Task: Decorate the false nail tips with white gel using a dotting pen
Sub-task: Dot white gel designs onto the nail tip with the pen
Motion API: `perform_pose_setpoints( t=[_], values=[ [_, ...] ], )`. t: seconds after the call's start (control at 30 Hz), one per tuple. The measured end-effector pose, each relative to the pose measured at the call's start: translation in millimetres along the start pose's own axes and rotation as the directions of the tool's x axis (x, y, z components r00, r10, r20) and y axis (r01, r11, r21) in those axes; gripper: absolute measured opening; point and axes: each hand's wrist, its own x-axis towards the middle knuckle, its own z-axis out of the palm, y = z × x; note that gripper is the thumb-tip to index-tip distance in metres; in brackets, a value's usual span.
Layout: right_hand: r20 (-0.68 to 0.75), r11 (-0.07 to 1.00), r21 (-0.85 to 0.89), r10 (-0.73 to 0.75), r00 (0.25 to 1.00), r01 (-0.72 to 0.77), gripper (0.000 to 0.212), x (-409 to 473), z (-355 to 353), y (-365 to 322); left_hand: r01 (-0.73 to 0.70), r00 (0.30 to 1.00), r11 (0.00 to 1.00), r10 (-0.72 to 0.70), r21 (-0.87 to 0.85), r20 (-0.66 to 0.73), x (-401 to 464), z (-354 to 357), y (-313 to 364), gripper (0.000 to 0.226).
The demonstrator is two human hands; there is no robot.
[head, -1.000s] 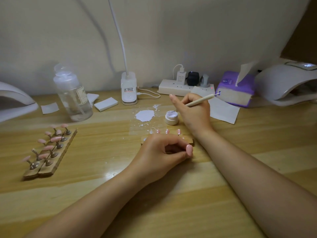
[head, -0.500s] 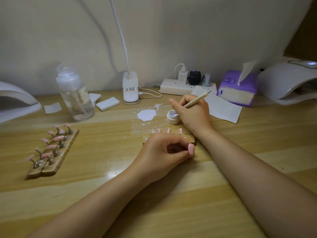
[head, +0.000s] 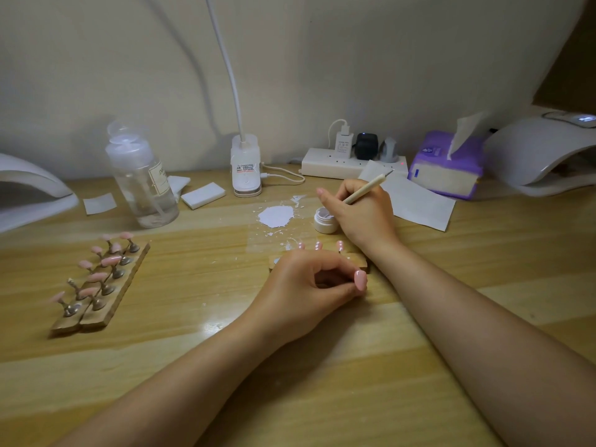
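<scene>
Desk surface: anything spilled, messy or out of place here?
Yes. A white blotch with splatters around it lies on the bare desk, left of the open gel pot. It looks like spilled white gel. Nothing else stands out.

A wooden surface (head: 193,366) carries two nail stands (head: 100,285), a clear bottle (head: 142,182), a gel pot (head: 324,221), a power strip (head: 335,162), tissues (head: 446,166) and paper (head: 416,201).

Glossy wooden table (head: 193,366), clear plastic bottle (head: 142,185), matt paper sheet (head: 416,201).

A home nail desk: curing lamp (head: 541,153), power strip (head: 335,162), tissue pack (head: 446,164).
</scene>
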Motion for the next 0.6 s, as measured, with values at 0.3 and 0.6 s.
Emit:
perform_pose_setpoints(
  t=[0.3, 0.6],
  values=[
    [-0.007, 1.000, -0.012, -0.007, 1.000, 0.007, 0.041, 0, 0, 0, 0.003, 1.000, 1.000, -0.003, -0.002, -0.003, 0, 0, 2, 0.010],
    [-0.220, 0.950, 0.313, 0.065, 0.973, 0.007, 0.045, -4, -10, -14, 0.036, 0.999, 0.998, -0.036, -0.047, -0.006, 0, 0, 5, 0.019]
  ],
)
